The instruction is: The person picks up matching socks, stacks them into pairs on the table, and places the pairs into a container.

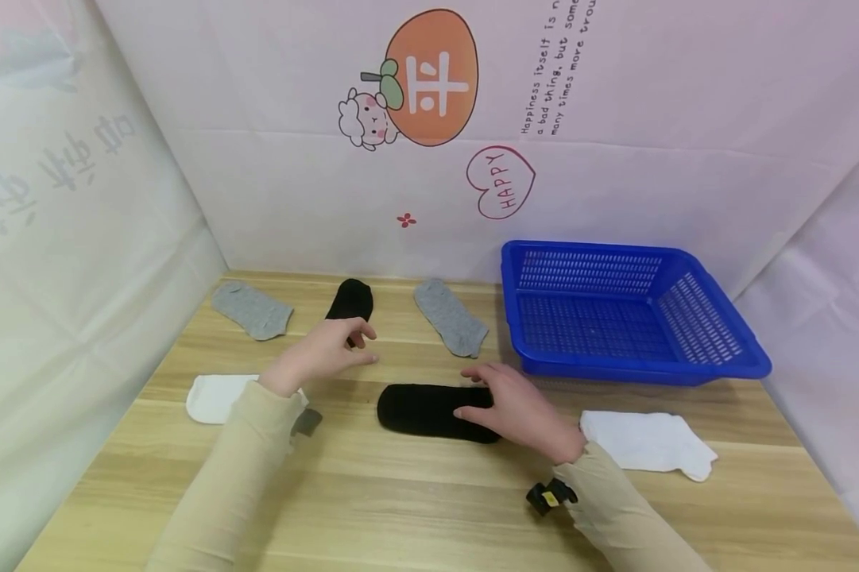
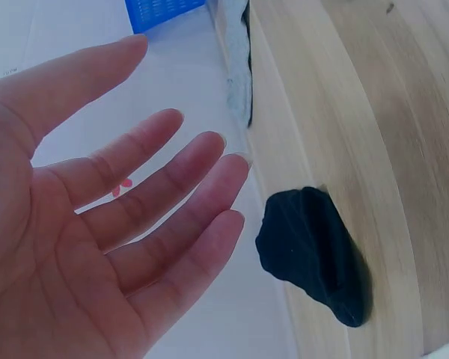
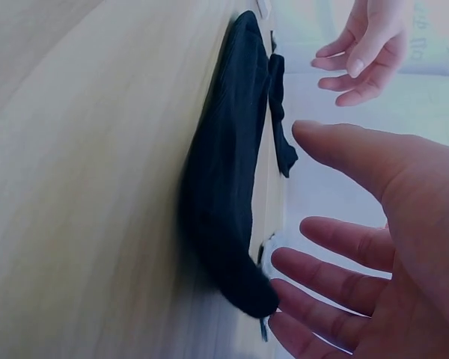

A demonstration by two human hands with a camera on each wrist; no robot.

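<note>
My left hand [image 1: 323, 353] and right hand [image 1: 520, 407] are apart, fingers loose, holding nothing. Black sock [image 1: 425, 411] lies under my right hand; can't tell if they touch. Should be light, limp, not fragile; I'd pinch mid-length.

10 o'clock fabric sock [image 1: 253, 310]: grey
12 o'clock fabric sock [image 1: 449, 318]: grey
11 o'clock fabric sock [image 1: 350, 299]: black
Central fabric sock [image 1: 422, 411]: black
9 o'clock fabric sock [image 1: 214, 399]: white
3 o'clock fabric sock [image 1: 647, 442]: white
2 o'clock rectangular plastic basket [image 1: 636, 369]: blue
Wooden surface [image 1: 400, 508]: tan, streaked grain
Cloth backdrop [image 1: 293, 199]: whitish, orange-fruit print
</note>
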